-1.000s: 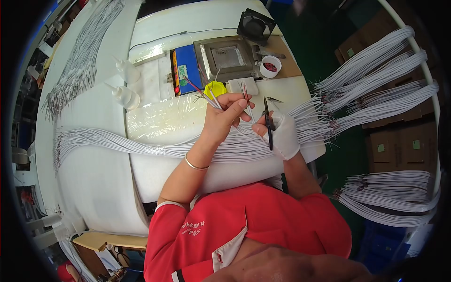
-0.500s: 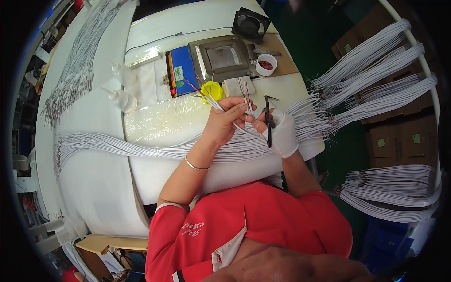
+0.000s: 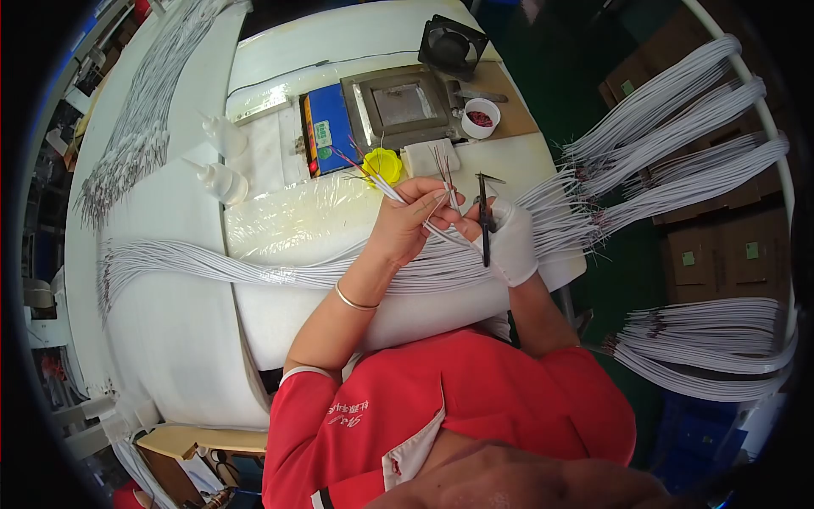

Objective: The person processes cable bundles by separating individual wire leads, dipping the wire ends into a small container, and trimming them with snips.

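My left hand [image 3: 409, 219] is closed round a few white cables [image 3: 391, 192] whose ends are split into thin red and dark wires. Its fingertips meet further cable ends [image 3: 450, 193] between the two hands. My right hand [image 3: 509, 242], in a white fingerless covering, holds a black tool [image 3: 484, 222] that looks like tweezers or small scissors, with its tip pointing away from me. The right fingertips touch the cables beside the left ones. Under both hands a long bundle of white cables [image 3: 339, 270] lies across the table.
Beyond the hands are a yellow object [image 3: 382, 166], a metal-framed device [image 3: 398, 102], a white cup [image 3: 481, 118] of small red pieces and a black fan [image 3: 454, 46]. Two squeeze bottles [image 3: 222, 181] stand left. Cable bundles [image 3: 678, 127] hang over a rail at right.
The view has shifted slightly. The cable ends between my fingers have moved a little, and the fingertips of both hands are now closer together. Both hands keep their hold.
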Demonstrator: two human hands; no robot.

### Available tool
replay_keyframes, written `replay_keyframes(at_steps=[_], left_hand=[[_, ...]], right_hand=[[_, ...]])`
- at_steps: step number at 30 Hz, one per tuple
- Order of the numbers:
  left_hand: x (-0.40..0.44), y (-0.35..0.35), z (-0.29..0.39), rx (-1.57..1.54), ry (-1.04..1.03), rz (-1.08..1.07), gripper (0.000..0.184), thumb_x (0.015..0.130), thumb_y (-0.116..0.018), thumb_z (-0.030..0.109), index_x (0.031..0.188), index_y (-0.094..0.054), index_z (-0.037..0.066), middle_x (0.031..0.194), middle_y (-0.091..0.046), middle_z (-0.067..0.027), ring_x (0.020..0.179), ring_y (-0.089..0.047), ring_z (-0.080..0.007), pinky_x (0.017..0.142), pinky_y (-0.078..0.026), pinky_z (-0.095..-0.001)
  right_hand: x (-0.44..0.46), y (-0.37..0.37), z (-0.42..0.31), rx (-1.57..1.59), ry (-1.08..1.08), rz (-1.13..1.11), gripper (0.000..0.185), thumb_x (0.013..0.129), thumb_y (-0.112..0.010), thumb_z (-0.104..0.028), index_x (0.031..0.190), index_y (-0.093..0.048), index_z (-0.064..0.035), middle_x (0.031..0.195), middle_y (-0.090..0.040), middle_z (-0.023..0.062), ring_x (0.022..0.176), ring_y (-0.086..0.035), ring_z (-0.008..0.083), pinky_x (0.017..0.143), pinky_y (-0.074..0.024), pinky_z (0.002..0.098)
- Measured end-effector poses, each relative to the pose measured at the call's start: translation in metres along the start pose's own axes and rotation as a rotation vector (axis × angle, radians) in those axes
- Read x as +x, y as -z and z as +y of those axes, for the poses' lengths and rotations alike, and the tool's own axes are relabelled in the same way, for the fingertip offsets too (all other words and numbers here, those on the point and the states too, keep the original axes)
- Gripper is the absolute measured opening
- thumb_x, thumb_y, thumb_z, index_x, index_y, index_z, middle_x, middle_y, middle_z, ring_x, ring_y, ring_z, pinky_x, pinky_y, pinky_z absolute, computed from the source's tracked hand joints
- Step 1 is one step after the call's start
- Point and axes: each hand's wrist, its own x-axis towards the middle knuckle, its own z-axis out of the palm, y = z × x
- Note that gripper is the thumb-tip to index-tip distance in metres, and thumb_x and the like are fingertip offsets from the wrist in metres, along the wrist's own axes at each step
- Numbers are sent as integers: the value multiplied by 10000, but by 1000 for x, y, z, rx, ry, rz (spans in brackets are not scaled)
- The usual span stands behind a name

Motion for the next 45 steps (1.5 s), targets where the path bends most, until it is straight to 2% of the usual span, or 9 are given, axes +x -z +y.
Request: replay_keyframes(at_steps=[9, 16, 19, 21, 25, 27, 32, 34, 45], left_hand=[[-2, -3, 4, 132, -29, 82, 80, 868, -554, 107, 914, -577, 45, 887, -629, -102, 695, -608, -88, 480, -414, -159], [-12, -28, 33, -52, -206, 168, 41, 892, -524, 132, 887, -531, 92, 838, -578, -57, 665, -538, -111, 416, -329, -166], [-17, -33, 39, -120, -233, 90, 43, 893, -518, 126, 888, -529, 85, 786, -549, -41, 647, -524, -112, 399, -310, -171], [-17, -28, 42, -112, -247, -104, 44, 888, -520, 115, 900, -536, 75, 751, -525, -28, 622, -512, -110, 387, -290, -177], [-9, -7, 24, 77, -151, -78, 72, 875, -537, 137, 915, -537, 77, 801, -511, -35, 545, -418, -98, 388, -287, -181], [-8, -5, 19, 97, -111, -39, 98, 857, -556, 101, 940, -558, 49, 704, -517, -26, 567, -486, -103, 378, -249, -186], [-5, -5, 18, 96, -116, -53, 41, 851, -532, 83, 869, -526, 46, 682, -503, -35, 517, -427, -88, 389, -259, -189], [-5, -4, 18, 107, -120, -79, 29, 853, -515, 78, 854, -515, 50, 683, -496, -37, 494, -400, -87, 394, -262, -190], [-9, -9, 18, 396, -185, -19, 44, 831, -542, 73, 828, -512, 41, 612, -503, -20, 503, -423, -62, 428, -289, -186]], right_hand=[[-2, -2, 5, 7, 13, 49, 136, 727, -704, -66, 749, -584, -6, 609, -553, 5, 554, -477, 55, 502, -385, 219], [12, 91, 25, 247, 206, 714, 129, 741, -680, -53, 772, -564, -6, 630, -562, 26, 602, -506, 78, 548, -409, 223], [14, 139, 67, -199, 132, 897, 89, 739, -639, 0, 772, -557, -8, 654, -574, 37, 646, -547, 97, 572, -429, 241], [10, 151, 88, -943, -326, 673, 40, 760, -584, -13, 783, -551, -10, 676, -584, 52, 666, -589, 140, 589, -448, 271], [4, 162, 98, -816, -166, 713, 111, 760, -580, -112, 796, -549, -12, 709, -594, 73, 690, -617, 191, 605, -463, 302], [5, 147, 55, -193, 196, 712, 110, 801, -562, -146, 786, -561, -37, 641, -527, 6, 510, -478, 127, 506, -393, 250], [-3, 91, -15, 782, -160, 101, 149, 710, -666, -112, 772, -548, -46, 651, -506, -3, 527, -455, 88, 504, -370, 223], [-5, 66, -28, -185, 159, -172, 282, 626, -758, -133, 757, -526, -42, 636, -483, -3, 540, -440, 73, 502, -350, 215], [6, 26, -42, -508, 152, -252, 460, 560, -813, -368, 705, -531, -34, 632, -535, 71, 548, -534, 198, 517, -420, 302]])
